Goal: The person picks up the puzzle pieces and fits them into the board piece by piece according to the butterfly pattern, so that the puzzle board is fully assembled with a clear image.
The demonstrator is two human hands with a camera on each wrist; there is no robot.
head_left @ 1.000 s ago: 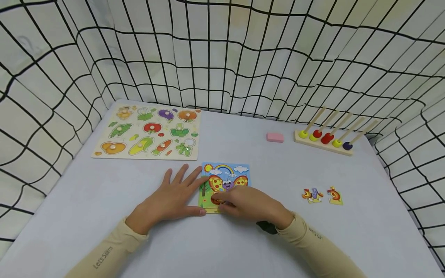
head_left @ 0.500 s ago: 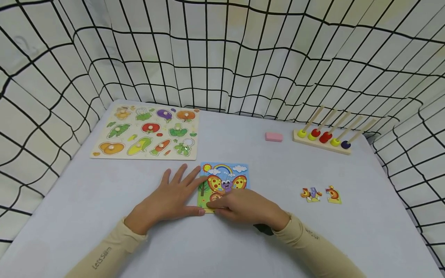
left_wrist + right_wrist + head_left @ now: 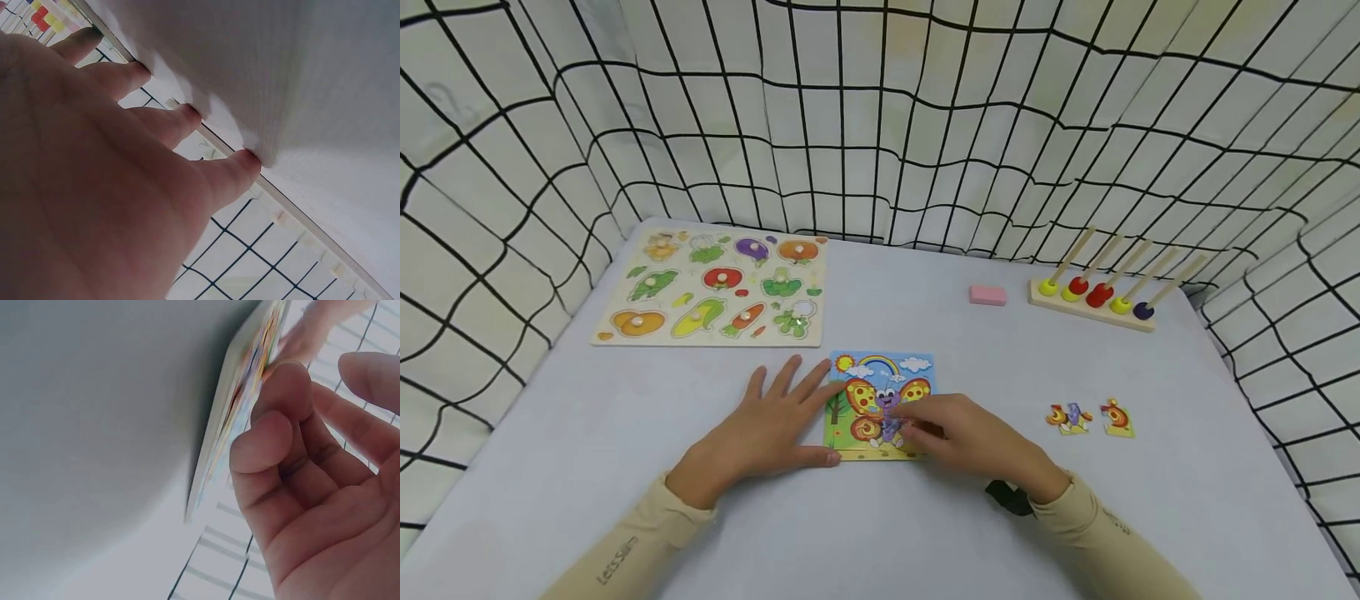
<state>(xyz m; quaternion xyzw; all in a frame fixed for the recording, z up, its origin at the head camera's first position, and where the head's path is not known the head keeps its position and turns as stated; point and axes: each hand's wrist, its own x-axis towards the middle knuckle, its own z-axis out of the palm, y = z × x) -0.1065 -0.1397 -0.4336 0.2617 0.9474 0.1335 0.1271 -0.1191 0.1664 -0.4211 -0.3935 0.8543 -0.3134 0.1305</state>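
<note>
A square butterfly jigsaw puzzle [image 3: 887, 367] lies in its tray at the middle of the table. My left hand [image 3: 767, 429] is spread flat at its left side, with the thumb and a fingertip on the edge. Over the right part of the puzzle is my right hand [image 3: 973, 433], its index finger reaching to the butterfly's body. In the right wrist view the thumb and index of that hand [image 3: 331, 494] are apart, other fingers curl loosely, and nothing is between them. The puzzle's lower right is hidden by this hand. Two loose jigsaw pieces [image 3: 1070, 418] lie to the right.
A vegetable peg puzzle board [image 3: 711, 325] lies at the back left. A pink block [image 3: 987, 295] and a wooden bead stacker [image 3: 1090, 313] with coloured beads stand at the back right. Black netting [image 3: 880, 148] surrounds the white table [image 3: 820, 533].
My right hand has slid from the puzzle's lower left towards its right side, uncovering the butterfly's lower left wing and feet. My left hand has stayed in place.
</note>
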